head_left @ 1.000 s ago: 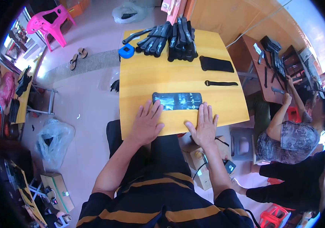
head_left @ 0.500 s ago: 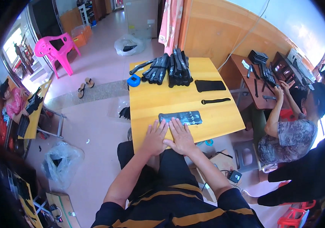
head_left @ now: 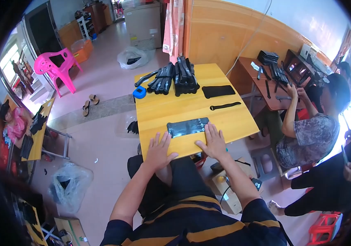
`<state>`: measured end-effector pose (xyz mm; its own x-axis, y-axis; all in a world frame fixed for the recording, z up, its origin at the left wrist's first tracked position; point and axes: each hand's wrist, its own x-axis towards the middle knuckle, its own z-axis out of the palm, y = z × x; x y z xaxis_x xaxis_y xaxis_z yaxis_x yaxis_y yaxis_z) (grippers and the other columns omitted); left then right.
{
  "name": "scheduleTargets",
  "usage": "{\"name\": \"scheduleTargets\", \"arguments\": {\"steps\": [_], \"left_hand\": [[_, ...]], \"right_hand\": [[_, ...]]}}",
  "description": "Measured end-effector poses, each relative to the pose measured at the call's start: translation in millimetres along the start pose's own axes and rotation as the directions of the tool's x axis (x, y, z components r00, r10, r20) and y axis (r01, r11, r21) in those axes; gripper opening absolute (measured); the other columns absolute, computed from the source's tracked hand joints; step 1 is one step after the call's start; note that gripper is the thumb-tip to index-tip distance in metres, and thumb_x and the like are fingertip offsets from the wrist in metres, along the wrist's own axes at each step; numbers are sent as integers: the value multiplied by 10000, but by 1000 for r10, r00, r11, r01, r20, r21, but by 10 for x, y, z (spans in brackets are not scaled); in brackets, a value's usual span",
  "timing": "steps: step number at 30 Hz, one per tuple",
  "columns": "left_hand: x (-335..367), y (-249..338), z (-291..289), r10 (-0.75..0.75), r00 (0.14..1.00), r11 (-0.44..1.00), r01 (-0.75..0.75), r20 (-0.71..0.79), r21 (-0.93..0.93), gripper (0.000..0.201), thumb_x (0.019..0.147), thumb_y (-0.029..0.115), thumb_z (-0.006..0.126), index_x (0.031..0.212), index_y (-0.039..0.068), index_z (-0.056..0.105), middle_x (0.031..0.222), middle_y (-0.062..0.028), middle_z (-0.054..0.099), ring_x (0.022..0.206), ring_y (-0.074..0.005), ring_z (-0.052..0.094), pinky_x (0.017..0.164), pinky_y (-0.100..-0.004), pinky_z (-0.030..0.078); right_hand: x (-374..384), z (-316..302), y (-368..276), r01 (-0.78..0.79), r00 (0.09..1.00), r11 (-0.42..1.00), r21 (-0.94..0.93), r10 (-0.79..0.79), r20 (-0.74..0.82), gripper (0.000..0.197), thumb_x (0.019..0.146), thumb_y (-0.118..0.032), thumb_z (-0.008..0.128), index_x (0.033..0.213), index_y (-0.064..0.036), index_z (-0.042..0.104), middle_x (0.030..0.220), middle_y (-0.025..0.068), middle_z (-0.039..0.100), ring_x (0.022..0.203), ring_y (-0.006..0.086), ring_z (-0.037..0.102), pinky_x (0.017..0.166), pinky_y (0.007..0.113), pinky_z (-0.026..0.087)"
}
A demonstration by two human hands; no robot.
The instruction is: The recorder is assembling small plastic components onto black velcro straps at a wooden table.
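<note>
On the yellow table in front of me lies a flat, dark rectangular piece in shiny clear plastic. At its near left corner rests my left hand, palm down and open, with nothing in it. The fingertips of my right hand touch or lie beside its right end; that hand is also open and flat. Farther right are a black flat pouch-like piece and a narrow black strap. Bundles of black straps sit at the table's far side.
A blue tape measure sits by the table's left edge. To the right, a person works at a brown table with black straps. A pink chair and a clear plastic bag stand on the floor to the left.
My hands have moved apart: the left slid to the piece's left corner, the right to its right end. Before, both lay together at the middle of its near edge.
</note>
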<state>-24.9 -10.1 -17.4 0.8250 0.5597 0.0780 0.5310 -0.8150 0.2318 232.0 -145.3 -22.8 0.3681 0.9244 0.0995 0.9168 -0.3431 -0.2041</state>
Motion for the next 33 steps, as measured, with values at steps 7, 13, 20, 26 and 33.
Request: {"name": "scheduleTargets", "arguments": {"steps": [7,13,20,26,33], "left_hand": [[14,1,67,-33,998,999,34,-52,9,881,930,643,521,1556,51,340,1634,-158,298,1522,-430,188,1210,-602,140],[-10,12,33,-39,988,997,29,-146,-71,841,935,600,550,1537,42,365,1598,-189,346,1501,-432,243,1200,-608,178],[3,-7,41,-52,980,980,14,-190,-198,783,942,536,574,1509,24,400,1560,-212,389,1474,-427,295,1192,-609,203],[-28,-7,30,-46,975,989,13,-217,-149,740,944,472,598,1496,17,412,1533,-210,421,1444,-419,341,1179,-572,244],[-38,11,40,-51,976,990,21,-213,-142,721,949,466,596,1498,35,415,1538,-214,411,1451,-412,337,1183,-566,246]], "right_hand": [[237,18,303,-148,977,975,166,171,-129,743,993,-535,488,1483,17,402,1575,233,346,1471,372,322,1146,625,277],[1091,-245,701,31,878,984,175,57,-476,383,900,-224,665,1228,-27,658,1303,246,613,1216,390,579,1042,471,463],[1606,-30,1015,-91,970,991,93,110,-219,232,830,-161,698,1058,-134,730,1182,126,686,1142,325,614,977,463,465],[1432,23,852,-37,939,998,57,54,-340,135,868,-192,682,976,-111,681,1092,107,658,1090,314,606,973,472,427],[1129,1,861,74,894,976,203,25,-448,154,865,-159,696,943,-38,641,1039,161,641,1022,370,606,900,469,489]]}}
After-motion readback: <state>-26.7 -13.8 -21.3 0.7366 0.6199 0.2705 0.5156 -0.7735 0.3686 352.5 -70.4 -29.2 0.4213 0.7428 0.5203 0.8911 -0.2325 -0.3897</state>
